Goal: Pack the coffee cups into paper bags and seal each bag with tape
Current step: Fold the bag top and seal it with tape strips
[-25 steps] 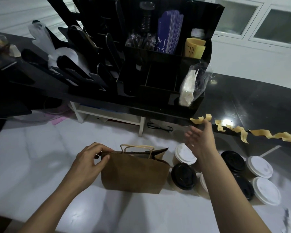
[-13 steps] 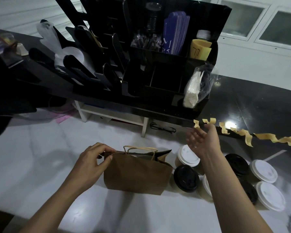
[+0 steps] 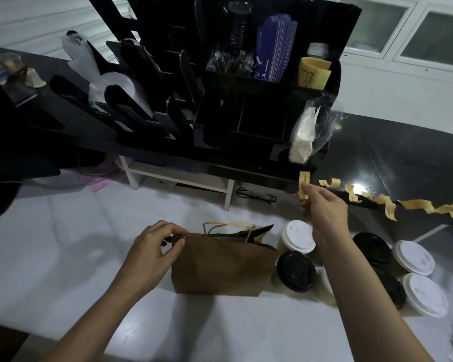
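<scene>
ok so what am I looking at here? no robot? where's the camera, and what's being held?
No robot: these are a person's two bare hands, filmed by one wide-angle camera worn on the head, looking forward and down. The left hand pinches the top edge of a brown paper bag that stands on the white surface. The right hand pinches a tape strip at the edge of the black counter, where more strips sit in a row. Right of the bag stand lidded cups, some with white lids and some with black. Behind them is a black organizer holding supplies.
</scene>
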The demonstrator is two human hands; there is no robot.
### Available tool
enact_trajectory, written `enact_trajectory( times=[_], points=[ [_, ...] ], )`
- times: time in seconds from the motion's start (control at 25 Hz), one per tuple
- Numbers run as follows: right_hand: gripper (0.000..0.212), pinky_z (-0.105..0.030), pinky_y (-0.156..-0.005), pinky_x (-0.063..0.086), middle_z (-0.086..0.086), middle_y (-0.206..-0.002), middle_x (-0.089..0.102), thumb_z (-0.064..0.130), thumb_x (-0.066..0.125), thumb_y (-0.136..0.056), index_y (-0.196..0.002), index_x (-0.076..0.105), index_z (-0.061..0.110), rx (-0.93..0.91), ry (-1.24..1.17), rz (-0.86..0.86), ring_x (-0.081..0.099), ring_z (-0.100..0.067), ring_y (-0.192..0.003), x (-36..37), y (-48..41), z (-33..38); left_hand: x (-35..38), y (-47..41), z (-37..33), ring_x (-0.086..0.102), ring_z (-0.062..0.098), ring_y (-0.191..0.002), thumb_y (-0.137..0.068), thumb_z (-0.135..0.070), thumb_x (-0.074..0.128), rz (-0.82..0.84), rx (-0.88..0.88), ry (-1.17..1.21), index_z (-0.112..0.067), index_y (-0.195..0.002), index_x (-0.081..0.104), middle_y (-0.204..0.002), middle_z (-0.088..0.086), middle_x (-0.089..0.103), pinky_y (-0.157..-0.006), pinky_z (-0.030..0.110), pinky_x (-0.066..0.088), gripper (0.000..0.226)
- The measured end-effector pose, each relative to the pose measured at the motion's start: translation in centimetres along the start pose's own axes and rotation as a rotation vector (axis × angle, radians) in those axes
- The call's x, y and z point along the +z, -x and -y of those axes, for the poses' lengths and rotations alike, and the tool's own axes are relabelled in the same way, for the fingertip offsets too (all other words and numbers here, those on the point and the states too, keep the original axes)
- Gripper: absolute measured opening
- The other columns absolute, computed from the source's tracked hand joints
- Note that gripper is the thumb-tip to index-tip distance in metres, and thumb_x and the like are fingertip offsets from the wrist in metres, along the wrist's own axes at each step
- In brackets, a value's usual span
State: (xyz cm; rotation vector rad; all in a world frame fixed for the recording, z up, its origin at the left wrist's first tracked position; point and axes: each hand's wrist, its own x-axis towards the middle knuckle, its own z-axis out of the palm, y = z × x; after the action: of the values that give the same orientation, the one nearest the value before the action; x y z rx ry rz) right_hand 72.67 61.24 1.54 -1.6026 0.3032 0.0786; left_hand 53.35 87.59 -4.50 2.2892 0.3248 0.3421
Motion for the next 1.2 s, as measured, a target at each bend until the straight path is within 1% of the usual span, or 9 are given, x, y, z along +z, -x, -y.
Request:
enact_trajectory(
  times=[0.16,0.28,0.36,0.48,0.64,0.8,0.96,1.08,1.2],
  points=[
    [0.013,-0.025,-0.063,0.052,-0.001,-0.076,0.071,0.024,0.070,-0.095,-0.097,0.078,0.014,-0.065,0.075,0.088,0.062,-0.008,-0.064,-0.6,4.6,-1.2,0.1,0.1,0.2,0.059,0.002,-0.094,-0.093,-0.016,0.068,-0.009,0.014,0.004,-0.034,-0.098,0.072,-0.094,-0.021,0.063,-0.078,0.010,0.045,0.019],
    [0.013,-0.020,-0.055,0.049,0.000,-0.071,0.069,0.021,0.069,-0.095,-0.092,0.077,0.011,-0.070,0.051,0.141,0.059,-0.009,-0.060,-1.3,8.3,-3.0,0.1,0.4,0.3,0.061,0.003,-0.092,-0.091,-0.013,0.070,-0.030,0.024,0.031,-0.027,-0.098,0.075,-0.092,-0.018,0.064,-0.077,0.007,0.045,0.017],
    [0.015,-0.023,-0.057,0.046,-0.002,-0.069,0.063,0.017,0.068,-0.095,-0.089,0.074,0.005,-0.060,-0.022,0.162,0.055,-0.013,-0.062,-1.8,10.2,-4.5,0.1,0.6,0.3,0.062,0.003,-0.091,-0.091,-0.011,0.070,-0.027,0.025,0.056,-0.025,-0.098,0.075,-0.092,-0.017,0.064,-0.078,0.007,0.046,0.016],
    [0.016,-0.028,-0.060,0.044,-0.003,-0.068,0.060,0.011,0.064,-0.095,-0.082,0.073,0.007,-0.036,-0.107,0.196,0.053,-0.015,-0.065,-2.1,12.0,-6.6,0.0,0.9,0.2,0.063,0.003,-0.091,-0.091,-0.009,0.070,-0.016,0.031,0.101,-0.023,-0.098,0.075,-0.093,-0.016,0.064,-0.078,0.007,0.046,0.017],
    [0.016,-0.021,-0.049,0.041,-0.006,-0.062,0.062,0.001,0.064,-0.093,-0.080,0.074,0.004,-0.027,-0.055,0.323,0.052,-0.013,-0.052,0.1,14.5,-8.5,-0.2,1.4,0.4,0.064,0.007,-0.090,-0.091,-0.009,0.071,-0.003,0.062,0.127,-0.023,-0.099,0.076,-0.093,-0.016,0.064,-0.078,0.008,0.046,0.018],
    [0.007,-0.023,-0.052,0.044,-0.006,-0.066,0.069,0.004,0.071,-0.091,-0.087,0.077,0.006,-0.008,-0.029,0.465,0.057,-0.014,-0.055,3.8,16.6,-9.1,-0.5,1.9,0.5,0.062,0.006,-0.094,-0.092,-0.012,0.070,0.028,0.090,0.112,-0.027,-0.101,0.074,-0.097,-0.019,0.061,-0.078,0.011,0.048,0.018],
    [0.009,-0.018,-0.063,0.050,0.000,-0.079,0.078,0.007,0.074,-0.090,-0.092,0.081,0.014,-0.066,-0.027,0.428,0.068,-0.007,-0.070,7.1,17.4,-8.6,-0.7,2.2,0.4,0.063,0.006,-0.093,-0.092,-0.012,0.070,0.047,0.126,0.119,-0.026,-0.101,0.074,-0.098,-0.018,0.061,-0.076,0.014,0.049,0.017],
    [0.011,-0.020,-0.072,0.054,0.000,-0.086,0.079,0.009,0.075,-0.090,-0.097,0.081,0.015,-0.077,-0.021,0.391,0.073,-0.010,-0.080,8.5,17.9,-8.7,-1.0,2.3,0.4,0.064,0.004,-0.092,-0.090,-0.011,0.073,0.041,0.123,0.134,-0.027,-0.106,0.076,-0.095,-0.021,0.065,-0.075,0.011,0.048,0.023],
    [0.016,-0.022,-0.070,0.054,-0.006,-0.080,0.078,0.007,0.077,-0.088,-0.103,0.074,0.011,-0.036,-0.058,0.344,0.073,-0.014,-0.075,9.0,18.2,-8.8,-1.3,2.5,0.6,0.065,0.000,-0.092,-0.088,-0.014,0.075,0.015,0.108,0.157,-0.031,-0.102,0.075,-0.093,-0.026,0.067,-0.076,0.009,0.049,0.022]
  ],
)
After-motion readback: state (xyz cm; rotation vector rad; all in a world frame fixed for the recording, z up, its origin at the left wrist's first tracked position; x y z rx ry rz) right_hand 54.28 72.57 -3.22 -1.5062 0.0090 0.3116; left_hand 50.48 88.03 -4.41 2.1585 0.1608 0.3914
